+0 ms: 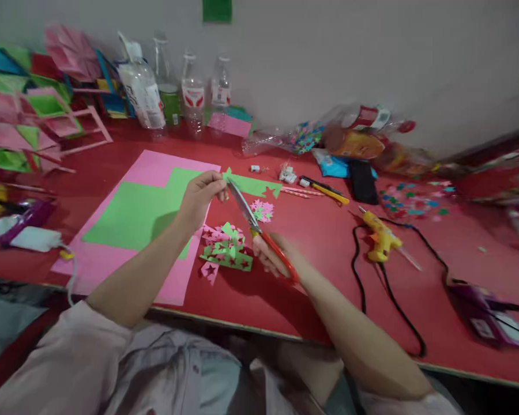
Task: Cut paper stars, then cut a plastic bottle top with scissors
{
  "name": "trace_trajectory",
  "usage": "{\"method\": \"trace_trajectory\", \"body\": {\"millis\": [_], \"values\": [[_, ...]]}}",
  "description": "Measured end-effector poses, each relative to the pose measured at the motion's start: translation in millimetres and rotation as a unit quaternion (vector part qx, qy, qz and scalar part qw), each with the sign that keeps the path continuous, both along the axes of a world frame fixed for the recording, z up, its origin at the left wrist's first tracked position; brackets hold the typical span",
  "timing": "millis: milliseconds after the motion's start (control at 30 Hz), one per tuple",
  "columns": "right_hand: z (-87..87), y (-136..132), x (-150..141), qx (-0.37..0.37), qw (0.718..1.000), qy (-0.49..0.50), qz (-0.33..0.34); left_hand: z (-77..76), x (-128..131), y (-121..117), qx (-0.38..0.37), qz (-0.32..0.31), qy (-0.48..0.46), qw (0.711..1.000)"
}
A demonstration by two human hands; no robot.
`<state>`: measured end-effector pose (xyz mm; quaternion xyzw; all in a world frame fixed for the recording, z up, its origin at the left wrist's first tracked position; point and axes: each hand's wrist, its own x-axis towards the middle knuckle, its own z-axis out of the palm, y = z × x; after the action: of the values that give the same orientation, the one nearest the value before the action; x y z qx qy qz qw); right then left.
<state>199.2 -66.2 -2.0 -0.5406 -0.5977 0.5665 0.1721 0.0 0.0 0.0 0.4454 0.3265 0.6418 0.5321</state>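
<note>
My left hand pinches a small green paper star, its tips poking out above the fingers. In my right hand is a pair of scissors with red handles, and the blade tips reach the star beside my left fingers. Just below the blades lies a little heap of pink and green paper stars. Nearer to me is a pile of cut paper scraps with star-shaped holes. A green paper strip with a star cut-out lies behind my left hand.
Green sheets lie on a large pink sheet at the left. Plastic bottles stand along the wall. A yellow glue gun with black cable lies on the right, near a black phone-like object. Paper crafts crowd the far left.
</note>
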Motion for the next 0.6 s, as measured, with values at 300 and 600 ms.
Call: {"method": "trace_trajectory", "body": {"millis": [300,600], "values": [[17.2,-5,-8,0.005,0.999,-0.033,-0.028,0.5,-2,1,-0.003,-0.019,-0.003,1.0],[17.3,-5,-7,0.007,1.0,0.003,-0.011,2.0,0,0,-0.011,-0.013,-0.006,1.0]]}}
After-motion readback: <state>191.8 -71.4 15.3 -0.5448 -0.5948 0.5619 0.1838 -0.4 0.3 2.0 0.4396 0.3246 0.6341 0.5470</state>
